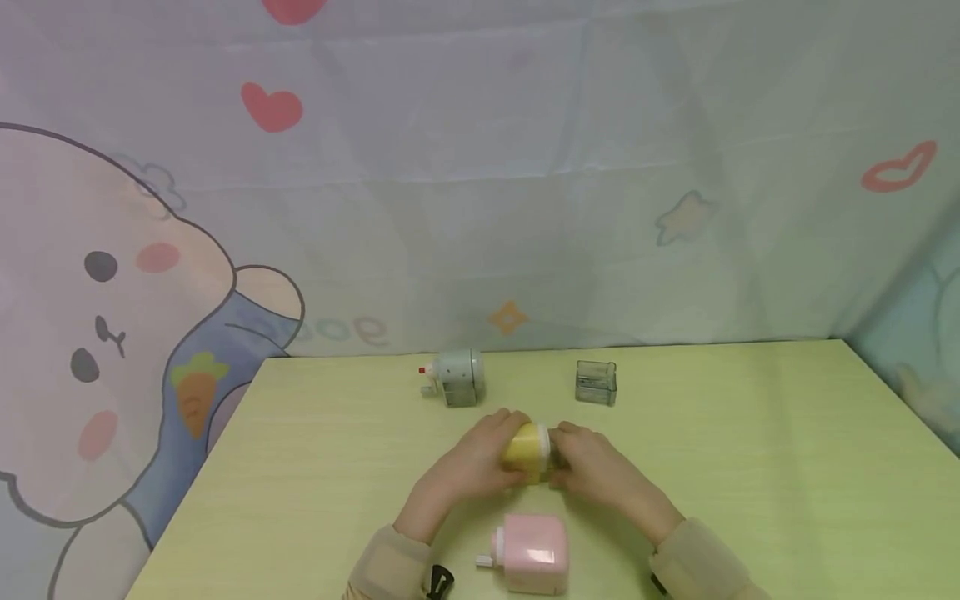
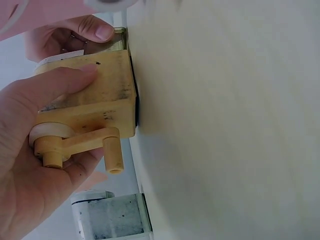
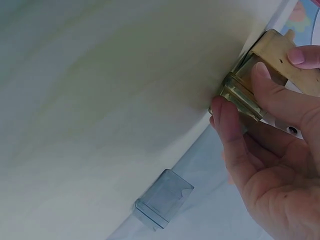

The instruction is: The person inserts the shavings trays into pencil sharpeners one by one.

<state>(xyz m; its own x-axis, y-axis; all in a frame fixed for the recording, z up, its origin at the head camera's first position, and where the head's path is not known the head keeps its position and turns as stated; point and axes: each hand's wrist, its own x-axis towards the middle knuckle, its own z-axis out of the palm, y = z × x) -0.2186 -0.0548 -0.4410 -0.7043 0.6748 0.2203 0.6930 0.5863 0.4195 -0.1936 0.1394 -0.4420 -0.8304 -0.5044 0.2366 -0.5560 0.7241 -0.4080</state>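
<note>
We count three crank sharpeners: a pink sharpener (image 1: 536, 554), a grey sharpener (image 1: 458, 375) near the table's (image 1: 750, 442) back edge, a yellow sharpener (image 2: 100, 92) gripped by the left hand (image 1: 483, 457), fingers curled; the right hand (image 1: 596, 471) pinches one clear drawer (image 3: 241, 100) of two.

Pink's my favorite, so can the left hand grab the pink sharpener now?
Probably not yet: the left hand is gripping the yellow sharpener. If it let go, the pink sharpener looks reachable, close by with nothing seen between.
</note>
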